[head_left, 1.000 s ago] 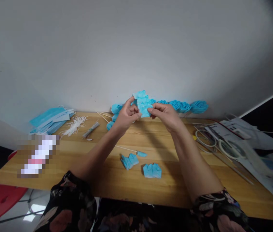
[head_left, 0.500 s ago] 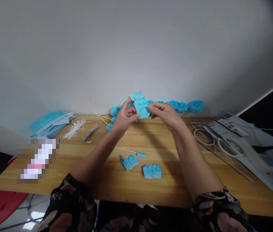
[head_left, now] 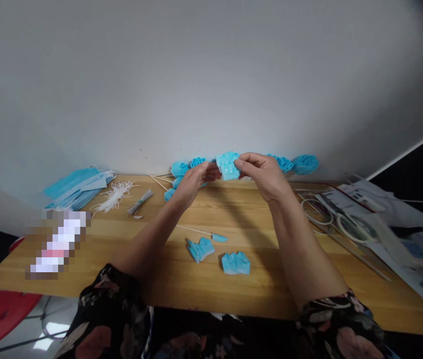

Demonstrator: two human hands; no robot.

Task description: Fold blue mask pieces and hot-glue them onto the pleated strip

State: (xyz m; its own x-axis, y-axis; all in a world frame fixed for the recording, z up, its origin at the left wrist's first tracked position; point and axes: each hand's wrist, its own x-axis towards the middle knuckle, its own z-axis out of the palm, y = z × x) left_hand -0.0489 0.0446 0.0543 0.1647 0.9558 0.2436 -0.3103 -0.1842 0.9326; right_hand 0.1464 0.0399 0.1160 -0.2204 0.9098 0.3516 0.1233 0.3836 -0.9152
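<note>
A piece of light blue pleated mask fabric (head_left: pixel 228 166) is held up above the far side of the table. My right hand (head_left: pixel 262 172) pinches its right side between thumb and fingers. Beside its left edge, my left hand (head_left: pixel 198 180) has its fingers stretched toward the fabric; whether the tips touch it I cannot tell. On the table below lie a folded blue fabric piece (head_left: pixel 201 249) and a second pleated one (head_left: pixel 236 263). Just behind them rests a thin stick with a small blue fabric bud (head_left: pixel 219 238) on its end.
Blue fabric flowers (head_left: pixel 306 164) on sticks lie along the wall. To the left are flat blue masks (head_left: pixel 75 185), white ear loops (head_left: pixel 117 195) and a bundle of thin wires (head_left: pixel 141 202). A glue gun (head_left: pixel 394 239), tape roll (head_left: pixel 357 227) and papers occupy the right.
The fabric has turned and gathered into a more compact shape, shifting slightly right. My left hand has let go of its left side and straightened its fingers; the right keeps its pinch.
</note>
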